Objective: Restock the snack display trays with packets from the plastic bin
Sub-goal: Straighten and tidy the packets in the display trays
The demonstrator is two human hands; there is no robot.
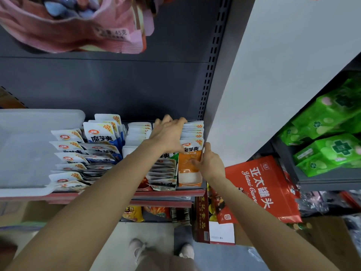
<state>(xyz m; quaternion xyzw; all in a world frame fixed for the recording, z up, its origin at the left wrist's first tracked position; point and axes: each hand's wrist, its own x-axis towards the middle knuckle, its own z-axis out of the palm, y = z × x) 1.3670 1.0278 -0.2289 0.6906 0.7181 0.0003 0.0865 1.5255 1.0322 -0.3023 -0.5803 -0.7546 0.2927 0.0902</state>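
Note:
An orange display tray (189, 178) at the right end of the shelf holds a row of white-and-orange snack packets (192, 132). My left hand (169, 133) reaches over the row, fingers curled on the tops of the back packets. My right hand (210, 163) grips the front orange packet (190, 153) at its right edge. Left of it stand a tray of green-topped packets (163, 169) and a tray of blue packets (101, 139). A clear plastic bin (25, 149) sits at the left end of the shelf.
A white panel (273, 75) rises close to the right of the tray. Red cartons (261, 188) lean on the floor below it, and green bags (332, 133) fill the shelves on the right. Pink bags (78, 26) hang overhead. My shoes (162, 251) stand on grey floor.

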